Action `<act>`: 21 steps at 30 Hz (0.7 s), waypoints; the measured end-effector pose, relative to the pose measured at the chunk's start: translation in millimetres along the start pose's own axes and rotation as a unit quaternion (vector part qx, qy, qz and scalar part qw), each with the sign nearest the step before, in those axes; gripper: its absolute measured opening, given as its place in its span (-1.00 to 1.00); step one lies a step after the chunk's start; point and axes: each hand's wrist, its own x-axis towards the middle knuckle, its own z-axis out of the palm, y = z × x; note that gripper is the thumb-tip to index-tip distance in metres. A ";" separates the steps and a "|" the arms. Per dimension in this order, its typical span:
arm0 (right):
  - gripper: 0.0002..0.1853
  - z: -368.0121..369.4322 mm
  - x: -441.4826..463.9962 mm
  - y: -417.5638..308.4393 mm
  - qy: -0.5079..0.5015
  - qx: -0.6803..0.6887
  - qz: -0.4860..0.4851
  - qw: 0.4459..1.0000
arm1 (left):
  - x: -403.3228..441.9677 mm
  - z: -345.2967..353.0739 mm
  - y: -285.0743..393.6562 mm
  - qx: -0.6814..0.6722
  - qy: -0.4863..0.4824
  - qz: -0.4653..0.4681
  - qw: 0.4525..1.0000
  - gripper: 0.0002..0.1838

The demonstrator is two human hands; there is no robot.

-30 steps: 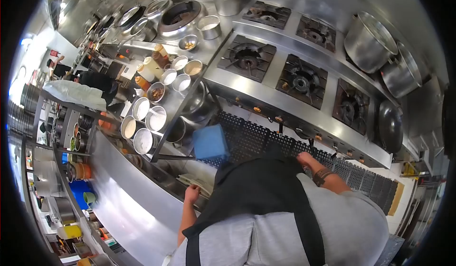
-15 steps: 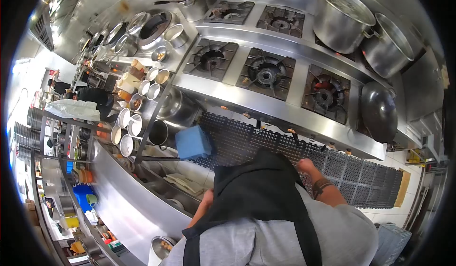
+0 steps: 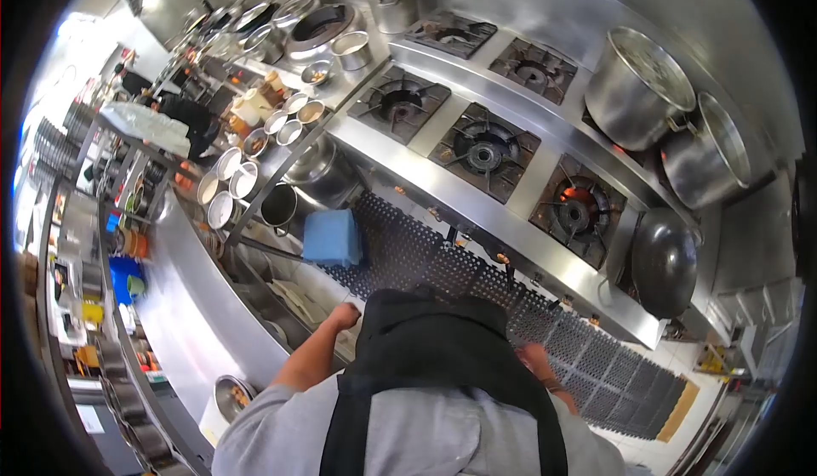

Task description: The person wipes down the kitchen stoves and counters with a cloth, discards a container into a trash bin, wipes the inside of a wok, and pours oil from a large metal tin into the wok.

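Observation:
My left hand hangs at the left of the black apron, its fingers curled, near the shelf with pale folded cloths or boards below the counter. Whether it holds anything is hidden. On the other side of the apron is my right hand, low over the black rubber mat and blurred, so its fingers cannot be made out. A blue container stands on the floor ahead. The stove runs along the right, with a flame at its nearest burner.
Two large pots stand at the stove's rear, and a dark wok at its near end. Sauce bottles and metal tubs line the left rack. A steel bowl sits beside my left arm. Co-workers in dark clothes are far left.
The view has shifted and turned. My left hand has come out from beside the apron, and my right hand is lower and closer to my body. A flame shows at the nearest burner.

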 end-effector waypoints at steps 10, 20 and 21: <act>-0.71 -56.6 39.1 -46.6 0.058 0.065 0.008 0.996 | 48.3 -47.4 54.8 -0.254 0.074 -0.098 0.959 -0.55; -0.81 -164.2 57.8 -75.6 0.173 -0.114 0.003 0.978 | 31.0 52.3 -34.1 -0.209 -0.013 -0.067 0.976 -0.67; -0.79 -167.0 63.4 -86.1 0.198 -0.071 0.024 0.977 | 28.9 64.2 -52.0 -0.211 -0.029 -0.083 0.974 -0.67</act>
